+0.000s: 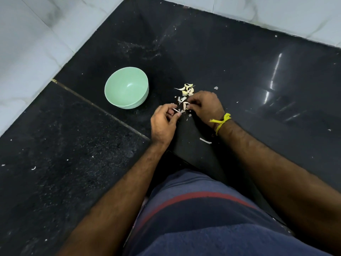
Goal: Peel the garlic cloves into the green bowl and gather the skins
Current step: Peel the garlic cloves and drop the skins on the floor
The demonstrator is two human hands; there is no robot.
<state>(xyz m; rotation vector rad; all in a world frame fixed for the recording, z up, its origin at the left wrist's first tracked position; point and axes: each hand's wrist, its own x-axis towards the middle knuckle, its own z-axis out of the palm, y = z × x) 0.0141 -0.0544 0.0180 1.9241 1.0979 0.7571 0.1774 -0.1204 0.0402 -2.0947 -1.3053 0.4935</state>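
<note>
A pale green bowl [126,87] stands on the black stone counter, and I see nothing inside it. To its right lies a small heap of garlic skins and cloves [187,89]. Just below the heap my two hands meet over a garlic clove [184,106]. My left hand [163,122] pinches a strip of skin at its fingertips. My right hand [204,105], with a yellow thread round the wrist, pinches the clove from the other side. The fingers hide most of the clove.
Loose skin scraps lie on the counter, one long piece [205,141] under my right wrist and one [215,87] right of the heap. White tiled walls [33,43] border the counter at left and back. The counter's inner edge runs close to my body.
</note>
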